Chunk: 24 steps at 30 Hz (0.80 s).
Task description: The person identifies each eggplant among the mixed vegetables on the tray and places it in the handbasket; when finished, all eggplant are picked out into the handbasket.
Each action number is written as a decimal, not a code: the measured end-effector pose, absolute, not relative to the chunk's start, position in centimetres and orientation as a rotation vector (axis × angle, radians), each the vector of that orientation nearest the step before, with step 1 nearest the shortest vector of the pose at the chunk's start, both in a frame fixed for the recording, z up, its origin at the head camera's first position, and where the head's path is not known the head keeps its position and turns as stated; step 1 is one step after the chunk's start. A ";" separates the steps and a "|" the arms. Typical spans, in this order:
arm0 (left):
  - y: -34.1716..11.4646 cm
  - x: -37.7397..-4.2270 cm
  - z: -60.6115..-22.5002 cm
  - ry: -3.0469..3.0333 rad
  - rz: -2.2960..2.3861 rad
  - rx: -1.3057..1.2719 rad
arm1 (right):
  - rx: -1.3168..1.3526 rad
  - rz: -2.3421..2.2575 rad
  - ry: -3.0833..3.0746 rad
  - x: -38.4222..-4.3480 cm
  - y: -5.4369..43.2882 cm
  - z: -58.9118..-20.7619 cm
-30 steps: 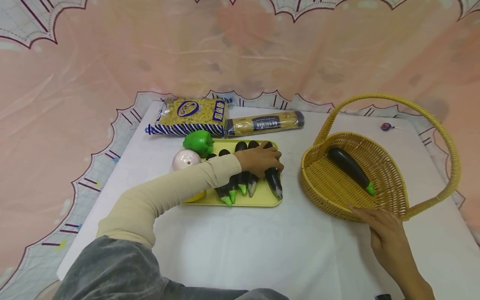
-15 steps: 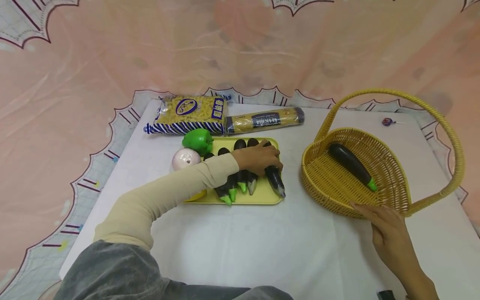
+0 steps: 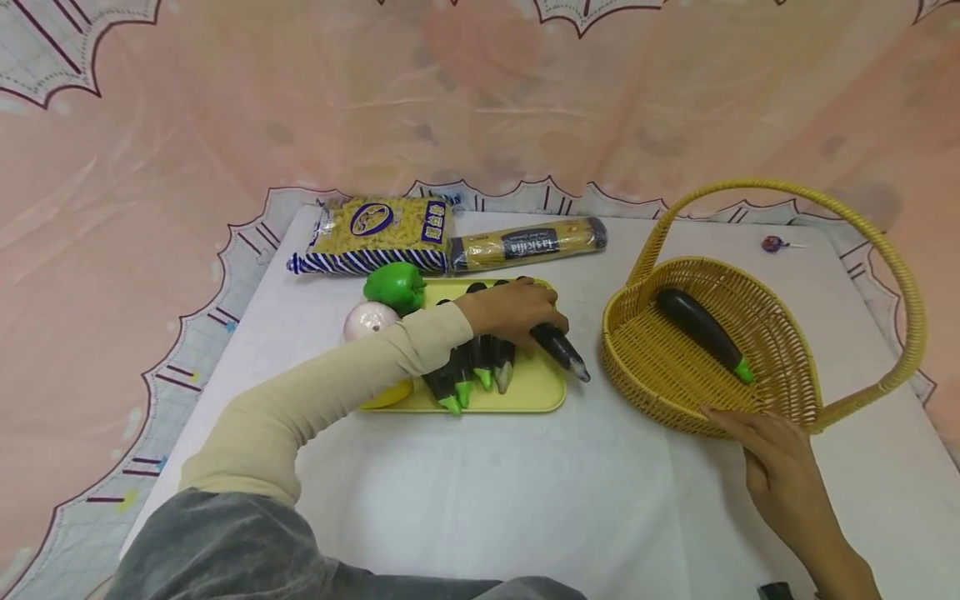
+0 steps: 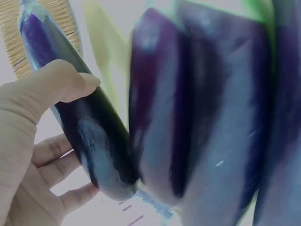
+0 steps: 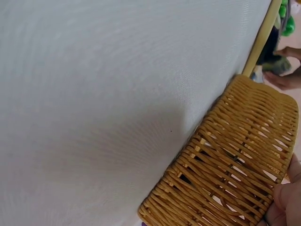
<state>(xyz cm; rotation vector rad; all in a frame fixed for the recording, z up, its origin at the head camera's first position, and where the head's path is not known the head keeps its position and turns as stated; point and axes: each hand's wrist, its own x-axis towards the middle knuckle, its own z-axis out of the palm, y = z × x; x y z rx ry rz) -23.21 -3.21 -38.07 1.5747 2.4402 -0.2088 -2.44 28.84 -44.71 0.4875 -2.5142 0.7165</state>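
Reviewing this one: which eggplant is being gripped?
The eggplant in the left hand, its tip past the right edge of the tray; one lies in the basket, the others on the tray.

A smooth, glossy eggplant (image 3: 701, 332) lies in a rough, woven wicker basket (image 3: 637, 396), right of frame; shiny plastic encases a pasta bag (image 3: 401, 229), upper left of centre; matt white cloth (image 3: 525, 500) spreads below, a velvety grey sleeve (image 3: 225, 542) lower left

Soft light, faint shadow on white tablecloth (image 5: 84, 70), hazy left-wrist view, pale sheen on eggplants (image 4: 225, 117)
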 end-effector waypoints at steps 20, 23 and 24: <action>1.1 -23.6 -33.3 2.448 -0.102 1.651 | 0.516 0.710 -2.496 -2.4 28.8 -44.6; 2.6 -23.8 -33.1 2.456 -0.155 1.665 | 0.515 0.711 -2.499 -2.4 28.9 -44.6; 3.1 -23.8 -33.1 2.458 -0.167 1.669 | 0.516 0.711 -2.498 -2.4 28.9 -44.6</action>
